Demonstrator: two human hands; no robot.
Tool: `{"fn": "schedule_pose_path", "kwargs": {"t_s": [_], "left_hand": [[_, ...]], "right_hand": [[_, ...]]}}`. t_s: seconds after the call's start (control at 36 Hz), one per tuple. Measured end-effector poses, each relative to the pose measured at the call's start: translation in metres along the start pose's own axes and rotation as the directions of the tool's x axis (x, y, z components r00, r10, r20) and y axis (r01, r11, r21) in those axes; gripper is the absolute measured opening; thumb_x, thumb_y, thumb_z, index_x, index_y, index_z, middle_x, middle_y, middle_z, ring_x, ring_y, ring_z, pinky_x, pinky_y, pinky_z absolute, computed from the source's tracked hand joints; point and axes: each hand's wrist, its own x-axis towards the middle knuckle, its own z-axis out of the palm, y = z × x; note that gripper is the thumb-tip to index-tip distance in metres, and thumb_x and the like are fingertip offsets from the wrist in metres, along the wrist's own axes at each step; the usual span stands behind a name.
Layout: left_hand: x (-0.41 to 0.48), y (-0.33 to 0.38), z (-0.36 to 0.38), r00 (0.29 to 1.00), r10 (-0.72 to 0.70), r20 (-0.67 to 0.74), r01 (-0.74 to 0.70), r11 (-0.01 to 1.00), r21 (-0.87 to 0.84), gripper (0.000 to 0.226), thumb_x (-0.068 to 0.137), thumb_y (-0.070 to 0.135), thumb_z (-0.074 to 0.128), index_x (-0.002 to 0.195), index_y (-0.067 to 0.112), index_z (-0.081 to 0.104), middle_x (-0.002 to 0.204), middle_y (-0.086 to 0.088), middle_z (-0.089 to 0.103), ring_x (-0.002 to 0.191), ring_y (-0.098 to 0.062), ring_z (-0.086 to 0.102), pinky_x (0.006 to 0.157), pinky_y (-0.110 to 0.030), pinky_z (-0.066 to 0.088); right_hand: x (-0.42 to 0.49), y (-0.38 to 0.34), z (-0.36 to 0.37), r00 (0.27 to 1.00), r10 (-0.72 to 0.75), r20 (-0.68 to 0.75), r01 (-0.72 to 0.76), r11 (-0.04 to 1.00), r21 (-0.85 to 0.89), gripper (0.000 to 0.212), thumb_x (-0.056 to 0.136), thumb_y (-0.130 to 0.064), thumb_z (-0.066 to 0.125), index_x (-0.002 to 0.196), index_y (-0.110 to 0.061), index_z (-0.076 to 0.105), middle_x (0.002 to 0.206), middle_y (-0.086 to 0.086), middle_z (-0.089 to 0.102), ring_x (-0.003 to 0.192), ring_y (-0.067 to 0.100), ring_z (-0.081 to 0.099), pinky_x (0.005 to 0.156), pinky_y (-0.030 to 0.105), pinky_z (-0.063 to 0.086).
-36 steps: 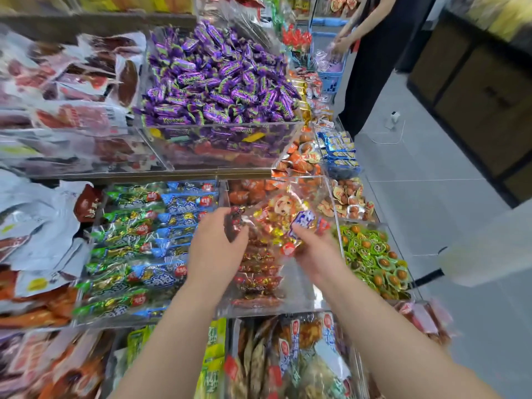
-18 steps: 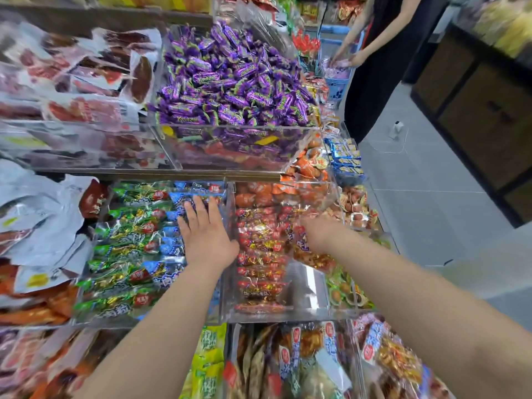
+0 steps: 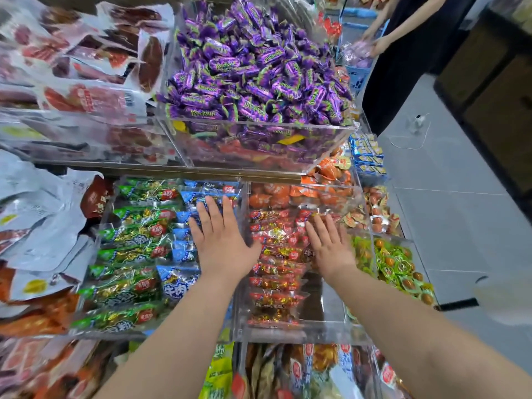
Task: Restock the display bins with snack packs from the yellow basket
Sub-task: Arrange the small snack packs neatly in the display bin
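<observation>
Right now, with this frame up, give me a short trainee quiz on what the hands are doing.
1. True or false: the left hand grips a pack.
2. The right hand lies flat on: A) red packs B) orange packs C) green packs.
3. What colour are the candies in the upper bin?
Key: 1 false, it lies flat and open on blue packs. 2 A. 3 purple.
</observation>
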Motion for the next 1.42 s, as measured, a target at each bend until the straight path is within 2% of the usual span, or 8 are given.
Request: {"fn": "schedule_pose_path", "kwargs": {"t_s": [0.5, 0.67, 0.89, 1.03, 1.08, 1.17, 1.31, 1.42], "left_hand": [[-0.001, 0.002, 0.005, 0.999, -0.014, -0.031, 0.013, 1.0, -0.019, 0.098, 0.084, 0.046, 0.052, 0.153, 0.014, -0.011, 0.161, -0.016, -0.013, 0.147, -0.033, -0.017, 0.113, -0.048, -0.019], [0.0, 0.002, 0.004, 1.0, -0.004, -0.019, 0.004, 0.999, -0.035, 0.1, 0.083, 0.047, 0.053, 0.153, 0.014, -0.009, 0.161, -0.016, -0.012, 0.147, -0.034, -0.017, 0.114, -0.049, -0.015], [-0.008, 0.008, -0.023, 0.994, 0.029, 0.107, -0.032, 0.999, 0.027, 0.107, 0.083, 0.06, 0.057, 0.153, 0.01, -0.005, 0.16, -0.022, -0.008, 0.147, -0.039, -0.01, 0.118, -0.054, -0.003], [-0.051, 0.056, -0.042, 0.968, 0.247, 0.047, -0.244, 0.968, -0.048, 0.066, 0.083, 0.037, 0.062, 0.14, 0.009, 0.042, 0.148, -0.02, 0.038, 0.141, -0.037, 0.027, 0.116, -0.05, 0.02], [-0.083, 0.078, -0.036, 0.937, 0.345, 0.063, -0.323, 0.919, -0.227, 0.037, 0.084, 0.027, 0.059, 0.116, 0.007, 0.061, 0.116, -0.015, 0.062, 0.113, -0.034, 0.055, 0.093, -0.041, 0.047], [-0.146, 0.102, -0.014, 0.882, 0.429, 0.194, -0.301, 0.83, -0.47, 0.014, 0.088, 0.019, 0.055, 0.089, 0.01, 0.066, 0.086, -0.009, 0.065, 0.089, -0.031, 0.064, 0.065, -0.03, 0.043], [-0.253, 0.125, 0.037, 0.795, 0.575, 0.192, -0.478, 0.789, -0.386, 0.014, 0.082, 0.015, 0.06, 0.087, 0.011, 0.073, 0.094, -0.014, 0.068, 0.097, -0.032, 0.059, 0.082, -0.036, 0.045], [-0.328, 0.127, 0.074, 0.689, 0.654, 0.312, -0.541, 0.751, -0.379, 0.015, 0.081, 0.014, 0.06, 0.09, 0.011, 0.072, 0.094, -0.016, 0.066, 0.092, -0.034, 0.061, 0.077, -0.038, 0.049]], "right_hand": [[0.02, 0.011, -0.004, 0.996, -0.061, 0.063, 0.068, 0.992, -0.107, 0.105, 0.086, -0.015, 0.05, 0.124, -0.027, -0.047, 0.151, 0.005, -0.034, 0.14, 0.031, -0.028, 0.108, 0.05, -0.021], [0.007, 0.014, -0.027, 0.989, -0.111, 0.097, 0.106, 0.993, 0.056, 0.102, 0.084, -0.044, 0.058, 0.147, -0.028, -0.021, 0.155, 0.004, -0.026, 0.141, 0.03, -0.025, 0.11, 0.049, -0.018], [-0.074, 0.02, -0.043, 0.981, -0.005, -0.193, 0.107, 0.846, 0.522, 0.052, 0.087, -0.028, 0.057, 0.136, -0.014, 0.045, 0.147, 0.012, 0.03, 0.138, 0.03, 0.021, 0.114, 0.035, 0.015], [-0.139, 0.027, -0.022, 0.961, 0.243, -0.131, 0.012, 0.437, 0.9, 0.023, 0.091, -0.019, 0.056, 0.111, -0.014, 0.066, 0.113, 0.003, 0.064, 0.099, 0.018, 0.059, 0.084, 0.024, 0.048], [-0.172, 0.024, -0.004, 0.913, 0.402, -0.063, 0.009, 0.136, 0.991, 0.013, 0.091, -0.016, 0.058, 0.094, -0.026, 0.067, 0.092, -0.01, 0.066, 0.078, 0.007, 0.059, 0.062, 0.008, 0.044], [-0.221, 0.017, 0.038, 0.823, 0.56, 0.093, -0.019, -0.136, 0.99, 0.019, 0.09, -0.015, 0.058, 0.084, -0.033, 0.062, 0.086, -0.011, 0.064, 0.078, 0.005, 0.059, 0.068, 0.013, 0.046], [-0.314, 0.01, 0.131, 0.727, 0.566, 0.388, -0.216, -0.348, 0.912, 0.012, 0.09, -0.011, 0.057, 0.087, -0.013, 0.068, 0.081, -0.001, 0.061, 0.082, 0.014, 0.052, 0.076, 0.026, 0.041], [-0.405, 0.0, 0.199, 0.595, 0.498, 0.631, -0.34, -0.555, 0.759, 0.031, 0.093, -0.005, 0.051, 0.065, -0.017, 0.052, 0.063, 0.002, 0.048, 0.057, 0.011, 0.042, 0.051, 0.021, 0.031]]}}
